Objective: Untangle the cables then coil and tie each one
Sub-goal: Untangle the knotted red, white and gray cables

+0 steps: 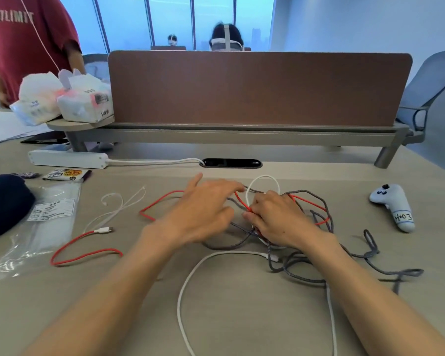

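Near the middle of the tabletop (pixel 254 317) both hands lie palm down. The left hand (pixel 203 211) has fingers stretched forward, and the right hand (pixel 278 217) has fingers pinching the red cable (pixel 88 255) among the white cable (pixel 263 176) and grey cable (pixel 385 272) (all tangled). At left, a clear bag (pixel 52 214) holds pale strips.

There are three tangled cables on one light wooden desk (pixel 242 317): one red cable (pixel 88 255), one smooth white cable (pixel 179 301) and one grey woven cable (pixel 406 272). There is one thin white cord (pixel 118 204) too. There are two bare hands, a left hand (pixel 203 211) and a right hand (pixel 278 217). There are two soft white tissue packs (pixel 36 101) (pixel 88 101), one long white power strip (pixel 67 159), one white game controller (pixel 393 201), one clear plastic bag (pixel 49 219), one dark blue cap (pixel 5 204), one small snack packet (pixel 66 173) and one brown desk screen (pixel 254 88).
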Available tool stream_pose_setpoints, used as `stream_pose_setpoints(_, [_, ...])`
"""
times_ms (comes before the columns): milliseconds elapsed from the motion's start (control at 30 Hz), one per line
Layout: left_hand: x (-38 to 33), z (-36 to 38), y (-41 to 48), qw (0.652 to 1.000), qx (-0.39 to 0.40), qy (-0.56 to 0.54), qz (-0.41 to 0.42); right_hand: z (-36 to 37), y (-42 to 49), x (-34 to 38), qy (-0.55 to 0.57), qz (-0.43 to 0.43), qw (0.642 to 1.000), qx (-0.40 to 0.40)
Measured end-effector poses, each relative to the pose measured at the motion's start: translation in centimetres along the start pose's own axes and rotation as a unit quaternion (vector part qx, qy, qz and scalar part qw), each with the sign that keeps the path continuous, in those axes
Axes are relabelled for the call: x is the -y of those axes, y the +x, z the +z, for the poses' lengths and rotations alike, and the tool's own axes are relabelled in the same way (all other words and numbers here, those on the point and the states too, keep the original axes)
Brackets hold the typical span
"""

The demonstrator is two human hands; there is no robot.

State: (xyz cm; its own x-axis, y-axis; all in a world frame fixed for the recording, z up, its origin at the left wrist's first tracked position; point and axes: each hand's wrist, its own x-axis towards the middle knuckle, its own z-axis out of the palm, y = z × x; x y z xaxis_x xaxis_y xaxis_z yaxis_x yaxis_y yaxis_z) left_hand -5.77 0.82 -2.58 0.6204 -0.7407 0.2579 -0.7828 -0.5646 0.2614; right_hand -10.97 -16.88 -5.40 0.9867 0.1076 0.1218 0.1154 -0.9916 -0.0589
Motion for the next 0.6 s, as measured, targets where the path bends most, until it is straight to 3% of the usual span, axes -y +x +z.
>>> stream_pose_setpoints(200, [0.0,2.6,0.3,0.988,-0.033,0.149,0.017,-0.1,-0.1,0.5,-0.002,-0.043,0.998,-0.036])
stream_pose_setpoints(367, [0.6,0.3,0.3,0.988,-0.147,-0.010,0.036,0.2,0.0,-0.9,0.095,-0.025,0.990,-0.106])
stream_pose_setpoints(600, [1.9,-5.6,-1.1,0.960,-0.278,-0.011,-0.017,0.1,-0.6,-4.0,0.163,0.040,0.979,-0.116])
